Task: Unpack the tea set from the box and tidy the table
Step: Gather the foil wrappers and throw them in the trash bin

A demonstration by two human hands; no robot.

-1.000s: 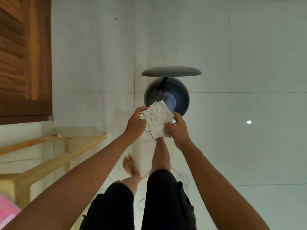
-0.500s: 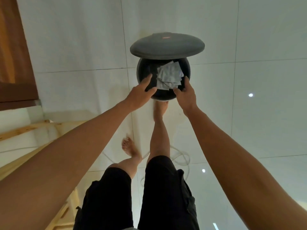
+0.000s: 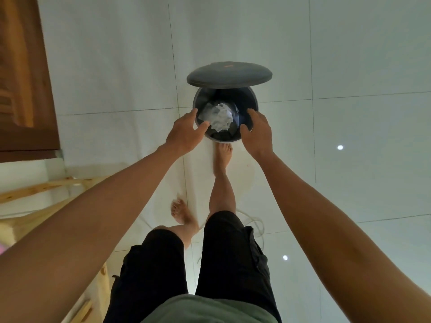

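Note:
A round dark pedal bin stands on the white tiled floor with its grey lid raised. White packing wrap lies crumpled inside it. My left hand hovers over the bin's left rim, fingers spread and holding nothing. My right hand hovers over the right rim, also open. Neither hand touches the wrap. My right foot rests at the bin's base, where its pedal would be, hidden from view.
A brown wooden door fills the upper left. A light wooden frame stands at the left. A white cable loops on the floor behind my legs. Open tiled floor extends to the right.
Both hands carried the white wrap over the bin and let it go. It now lies deeper in the bin, and my hands have spread apart at the rim.

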